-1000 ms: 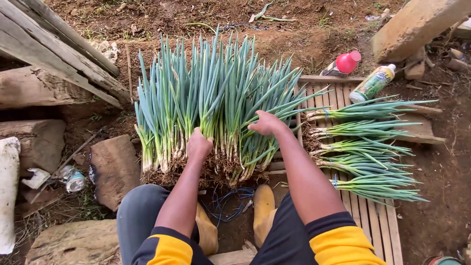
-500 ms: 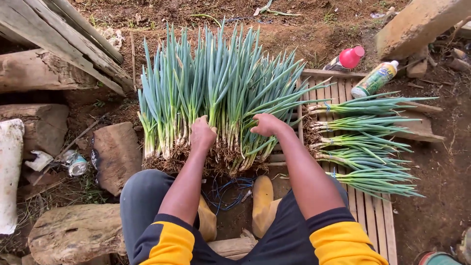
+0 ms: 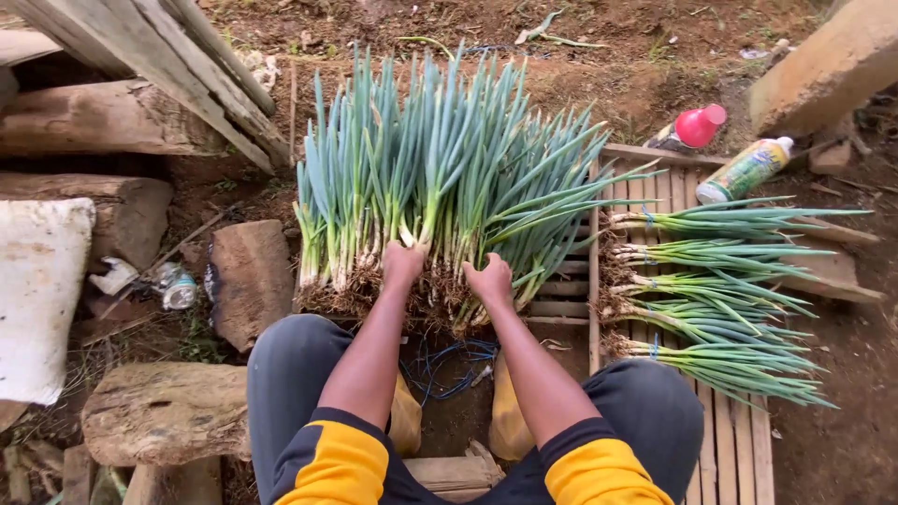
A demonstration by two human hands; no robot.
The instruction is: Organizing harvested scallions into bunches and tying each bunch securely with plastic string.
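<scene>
On the dirt ahead, left hand (image 3: 404, 265) and right hand (image 3: 490, 280), apart, each grip stalks in the green onion pile (image 3: 449, 178).

Even, soft daylight, no hard shadows or glare. Centre of frame sharp: green onions (image 3: 440, 178) crisp. Corners bend slightly, wide-lens distortion. Dim patch under the planks (image 3: 159, 56), upper left. White sack (image 3: 37, 290) near overexposed.

fingertips of both hands buried in the green onions (image 3: 440, 178); grip unclear
</scene>
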